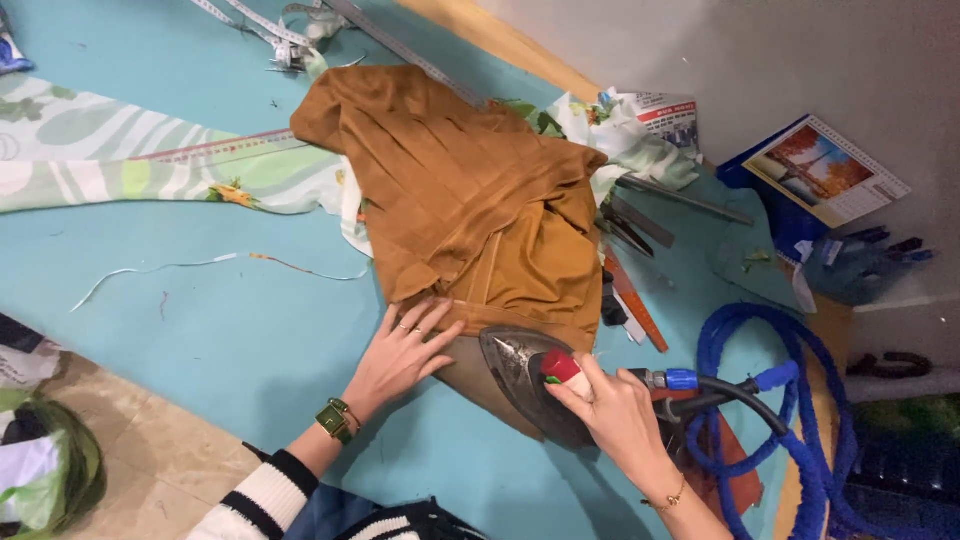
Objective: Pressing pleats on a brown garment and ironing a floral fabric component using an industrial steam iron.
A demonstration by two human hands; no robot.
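Far left on the teal worktop [200, 330] there's a long strip of green-and-white patterned fabric [120, 150], with a thin scrap of trim [200, 265] lying loose below it. Up top, a measuring tape [265, 30] is tangled near the edge. The left hand [400, 355] is flat, fingers spread, grip open, pressing down the lower edge of the brown pleated fabric [470, 190] piled mid-worktop. Just beside it, the right hand [615, 415] has its grip closed around the red handle of the steam iron [525, 375], which sits on the brown fabric's bottom hem. Right of that: scissors [625, 230], an orange ruler [635, 300], a coiled blue hose [760, 400], and a calendar [825, 170] with an autumn picture.
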